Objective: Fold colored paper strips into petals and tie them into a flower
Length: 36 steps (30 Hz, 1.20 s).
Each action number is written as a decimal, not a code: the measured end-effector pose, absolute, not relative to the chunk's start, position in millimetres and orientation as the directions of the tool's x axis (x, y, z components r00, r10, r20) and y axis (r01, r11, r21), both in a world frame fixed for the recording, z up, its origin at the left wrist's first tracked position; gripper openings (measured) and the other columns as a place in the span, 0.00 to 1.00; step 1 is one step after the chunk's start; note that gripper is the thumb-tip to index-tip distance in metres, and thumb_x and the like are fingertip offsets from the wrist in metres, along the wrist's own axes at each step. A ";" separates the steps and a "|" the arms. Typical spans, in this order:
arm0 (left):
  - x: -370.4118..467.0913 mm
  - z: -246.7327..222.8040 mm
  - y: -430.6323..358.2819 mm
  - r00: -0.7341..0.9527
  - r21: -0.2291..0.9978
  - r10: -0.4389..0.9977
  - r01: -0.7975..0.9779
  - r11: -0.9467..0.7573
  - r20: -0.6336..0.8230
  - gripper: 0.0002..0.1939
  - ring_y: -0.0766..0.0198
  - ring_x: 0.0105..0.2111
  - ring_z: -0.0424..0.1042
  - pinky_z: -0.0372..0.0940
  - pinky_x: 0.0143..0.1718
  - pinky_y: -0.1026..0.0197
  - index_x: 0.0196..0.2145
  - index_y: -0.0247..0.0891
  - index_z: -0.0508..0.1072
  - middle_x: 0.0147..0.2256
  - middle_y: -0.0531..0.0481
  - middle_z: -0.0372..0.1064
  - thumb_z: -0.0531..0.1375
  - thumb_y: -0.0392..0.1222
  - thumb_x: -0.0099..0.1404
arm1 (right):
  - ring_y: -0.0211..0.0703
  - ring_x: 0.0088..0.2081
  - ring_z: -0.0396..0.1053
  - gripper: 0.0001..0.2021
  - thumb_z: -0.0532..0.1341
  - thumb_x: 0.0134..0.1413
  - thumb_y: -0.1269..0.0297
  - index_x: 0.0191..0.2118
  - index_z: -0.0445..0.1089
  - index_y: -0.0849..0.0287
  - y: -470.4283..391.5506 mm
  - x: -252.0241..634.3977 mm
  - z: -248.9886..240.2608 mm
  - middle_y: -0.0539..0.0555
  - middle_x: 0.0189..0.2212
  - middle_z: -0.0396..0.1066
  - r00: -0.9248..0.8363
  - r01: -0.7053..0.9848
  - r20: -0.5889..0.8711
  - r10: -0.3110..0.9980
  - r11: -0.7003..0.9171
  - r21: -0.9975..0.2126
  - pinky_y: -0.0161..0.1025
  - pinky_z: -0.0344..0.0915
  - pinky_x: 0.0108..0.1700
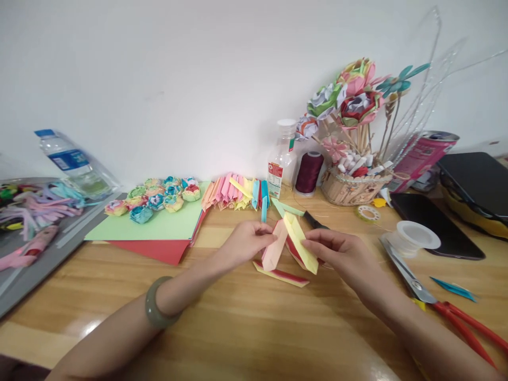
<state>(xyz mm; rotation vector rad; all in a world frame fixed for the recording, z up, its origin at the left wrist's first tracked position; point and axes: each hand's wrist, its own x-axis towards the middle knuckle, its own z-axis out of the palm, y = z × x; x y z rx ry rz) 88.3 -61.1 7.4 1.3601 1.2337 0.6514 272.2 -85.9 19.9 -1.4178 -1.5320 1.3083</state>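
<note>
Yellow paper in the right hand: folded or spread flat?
Folded. The yellow paper in the right hand shows creases and an angled lower end.

Two hands (246, 244); two bottles (71, 163); two spools (308, 173); one bracelet (152, 306); one can (432, 154); one scissors (417, 288).

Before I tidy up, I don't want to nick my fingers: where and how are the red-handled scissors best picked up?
Probably by the red handles, coming from the near right: the scissors lie diagonally, handles toward that side, blades pointing away, tips beside the white spool. Mind the right forearm, just left of the handles.
</note>
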 end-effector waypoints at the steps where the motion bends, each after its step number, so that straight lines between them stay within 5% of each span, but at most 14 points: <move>1: 85.7 6.4 -58.9 0.317 0.922 0.914 0.365 0.131 -0.255 0.09 0.67 0.22 0.65 0.59 0.25 0.65 0.28 0.34 0.73 0.23 0.53 0.68 0.57 0.41 0.52 | 0.37 0.25 0.64 0.14 0.59 0.43 0.53 0.31 0.71 0.59 -86.3 271.9 20.8 0.49 0.25 0.70 -0.195 0.289 -0.162 0.967 -0.101 -0.952 0.34 0.60 0.29; 5: 80.7 5.4 -56.2 0.289 0.845 0.956 0.523 -0.108 -0.057 0.12 0.63 0.31 0.67 0.60 0.32 0.63 0.35 0.37 0.74 0.33 0.48 0.70 0.57 0.43 0.54 | 0.38 0.28 0.65 0.14 0.58 0.45 0.55 0.33 0.70 0.60 -87.7 271.3 20.6 0.50 0.27 0.70 -0.209 0.256 -0.174 0.962 -0.117 -0.959 0.33 0.59 0.30; 8: 83.7 9.6 -59.1 0.290 0.881 0.955 0.432 -0.190 0.064 0.18 0.64 0.33 0.66 0.59 0.34 0.63 0.41 0.37 0.71 0.37 0.47 0.69 0.60 0.42 0.51 | 0.38 0.28 0.65 0.14 0.58 0.46 0.54 0.34 0.71 0.59 -88.5 270.9 20.3 0.50 0.27 0.70 -0.210 0.270 -0.166 0.963 -0.106 -0.957 0.34 0.59 0.30; 13: 93.4 14.6 -65.3 0.439 0.999 0.898 -0.015 0.048 -0.037 0.14 0.68 0.28 0.65 0.59 0.31 0.66 0.33 0.34 0.71 0.29 0.50 0.68 0.64 0.43 0.48 | 0.40 0.29 0.66 0.13 0.59 0.46 0.53 0.29 0.72 0.58 -90.4 267.8 23.7 0.50 0.27 0.71 -0.253 0.299 -0.113 0.961 -0.033 -0.954 0.34 0.60 0.32; 18: 95.7 10.2 -64.3 0.272 0.998 0.961 -0.021 0.060 -0.052 0.11 0.73 0.21 0.59 0.54 0.24 0.67 0.23 0.34 0.70 0.20 0.55 0.62 0.64 0.45 0.47 | 0.42 0.28 0.65 0.16 0.60 0.43 0.49 0.32 0.73 0.57 -92.3 265.1 21.9 0.52 0.28 0.72 -0.246 0.368 -0.042 0.968 0.053 -0.928 0.36 0.60 0.29; 31: 100.2 22.4 -67.6 0.114 0.900 0.981 -0.391 0.192 -0.160 0.12 0.75 0.22 0.65 0.60 0.26 0.70 0.26 0.33 0.70 0.21 0.55 0.67 0.67 0.35 0.41 | 0.35 0.21 0.58 0.16 0.60 0.43 0.50 0.25 0.71 0.59 -89.5 266.7 23.8 0.49 0.19 0.64 -0.276 0.408 -0.110 0.955 0.013 -0.913 0.33 0.54 0.23; 36: 99.2 17.2 -68.8 0.307 0.914 0.937 -0.308 0.263 -0.166 0.13 0.71 0.26 0.67 0.61 0.31 0.67 0.29 0.33 0.74 0.26 0.52 0.70 0.67 0.37 0.42 | 0.35 0.21 0.59 0.17 0.59 0.43 0.48 0.24 0.70 0.59 -89.1 266.2 23.6 0.49 0.18 0.64 -0.264 0.414 -0.113 0.958 0.007 -0.910 0.33 0.55 0.23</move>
